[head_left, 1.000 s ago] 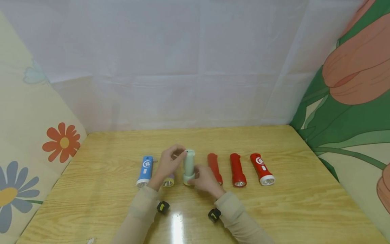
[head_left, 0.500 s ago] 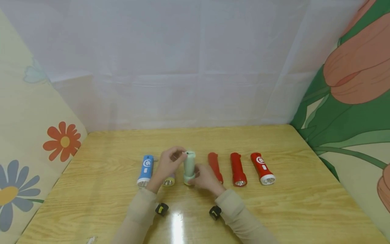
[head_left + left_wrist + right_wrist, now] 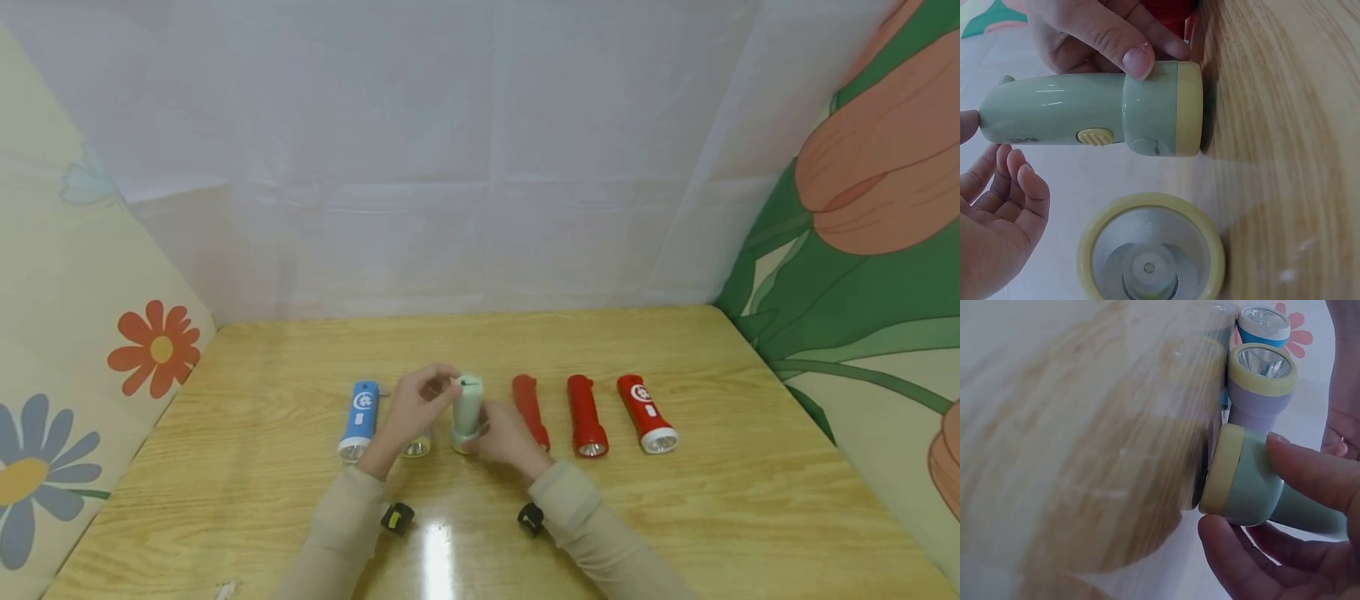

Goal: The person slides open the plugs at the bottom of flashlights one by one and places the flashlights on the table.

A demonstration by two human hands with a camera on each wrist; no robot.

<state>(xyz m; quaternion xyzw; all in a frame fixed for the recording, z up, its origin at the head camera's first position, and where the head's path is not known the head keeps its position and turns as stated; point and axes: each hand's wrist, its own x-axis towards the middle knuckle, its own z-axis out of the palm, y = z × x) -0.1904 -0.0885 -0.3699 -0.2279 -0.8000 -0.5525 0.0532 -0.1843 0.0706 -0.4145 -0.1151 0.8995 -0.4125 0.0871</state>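
Midway btwn the table's (image 3: 720,508) L and R edges, a touch L of centre, I've got the green flashlight (image 3: 467,408) on end: long axis near vertical, tail up, yellow rim (image 3: 1190,109) facing down at the tabletop. Can't tell if the rim touches or sits just above. Yellow switch (image 3: 1095,136) faces approx. the L edge. Both hands I'm running are on it: R hand (image 3: 508,437) grips the wide end low down, thumb one side, fingers opp.; L hand (image 3: 412,404) pinches the tail w/ its fingertips, other fingers part curled. Toward the L edge I see a lilac flashlight (image 3: 1259,406), then a blue flashlight (image 3: 359,417); toward the R edge, a plain red flashlight (image 3: 528,408), a second red flashlight (image 3: 585,417) and a white-rimmed red flashlight (image 3: 642,412), all lying w/ wide ends toward the near edge.
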